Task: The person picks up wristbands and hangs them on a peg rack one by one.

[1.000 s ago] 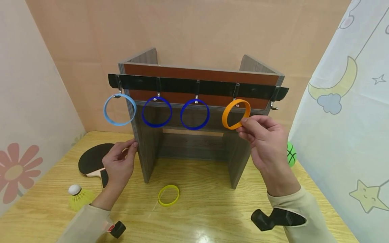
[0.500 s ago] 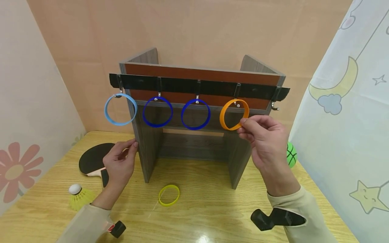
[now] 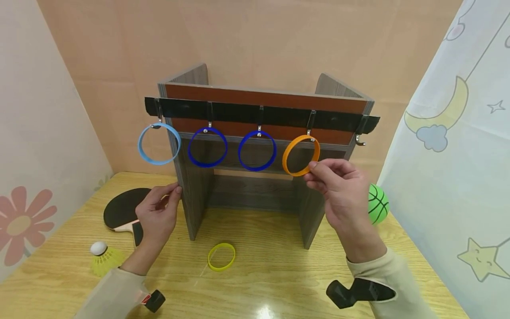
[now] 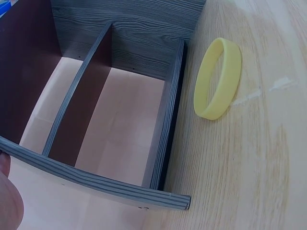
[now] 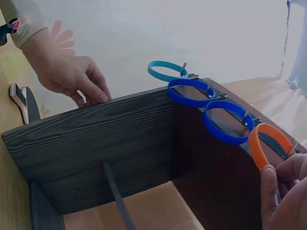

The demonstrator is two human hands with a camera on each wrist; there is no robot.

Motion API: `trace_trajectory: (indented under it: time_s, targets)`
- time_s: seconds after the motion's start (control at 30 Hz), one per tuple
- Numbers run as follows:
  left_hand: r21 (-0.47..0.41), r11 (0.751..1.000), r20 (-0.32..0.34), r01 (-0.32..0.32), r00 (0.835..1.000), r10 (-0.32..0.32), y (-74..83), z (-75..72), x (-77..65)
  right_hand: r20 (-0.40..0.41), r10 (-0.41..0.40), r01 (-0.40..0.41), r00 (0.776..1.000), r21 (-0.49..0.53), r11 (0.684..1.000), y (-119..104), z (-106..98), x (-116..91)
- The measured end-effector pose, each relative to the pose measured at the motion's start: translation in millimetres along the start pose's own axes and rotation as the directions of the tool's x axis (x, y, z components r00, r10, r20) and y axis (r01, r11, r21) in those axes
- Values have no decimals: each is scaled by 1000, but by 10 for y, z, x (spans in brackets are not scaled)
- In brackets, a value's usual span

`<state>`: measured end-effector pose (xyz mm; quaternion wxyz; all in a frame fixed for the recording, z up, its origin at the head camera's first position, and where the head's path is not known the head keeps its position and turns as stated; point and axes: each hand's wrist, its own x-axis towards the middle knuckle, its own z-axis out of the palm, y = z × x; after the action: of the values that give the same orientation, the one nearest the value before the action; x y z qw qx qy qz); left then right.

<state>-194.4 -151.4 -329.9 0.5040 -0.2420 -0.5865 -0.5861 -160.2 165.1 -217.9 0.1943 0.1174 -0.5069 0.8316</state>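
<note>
My right hand (image 3: 344, 190) pinches the lower right of an orange silicone wristband (image 3: 286, 161) between thumb and fingers. The band's top is at the fourth hook (image 3: 308, 132), whose tip shows within the loop. In the right wrist view the orange wristband (image 5: 258, 152) surrounds that hook's end. My left hand (image 3: 157, 210) grips the front edge of the left panel of a grey wooden shelf (image 3: 191, 195). A light blue wristband (image 3: 140, 148) and two dark blue wristbands, one left (image 3: 190, 155) and one right (image 3: 241, 157), hang on the other hooks.
The rightmost hook (image 3: 360, 141) on the black strip (image 3: 235, 109) bears nothing. A yellow wristband (image 3: 209, 262) lies on the table before the shelf. A table tennis bat (image 3: 123, 208) and shuttlecock (image 3: 105, 261) lie left; a green ball (image 3: 377, 204) is right.
My right hand has moved slightly left and down, drawing the orange wristband with it, so the band's top now sits lower against the hook. The left hand stays at the panel.
</note>
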Motion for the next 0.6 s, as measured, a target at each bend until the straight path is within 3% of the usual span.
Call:
trace_trajectory:
  time_s: [0.43, 0.6]
  targets:
    - [14, 1000, -7, -9, 1000, 9, -9, 4, -3, 4, -9, 9, 1000, -20, 1000, 157, -76, -65]
    - [4, 1000, -6, -7, 1000, 7, -11, 6, -8, 41, -27, 27, 999, 5, 1000, 296, -135, -126]
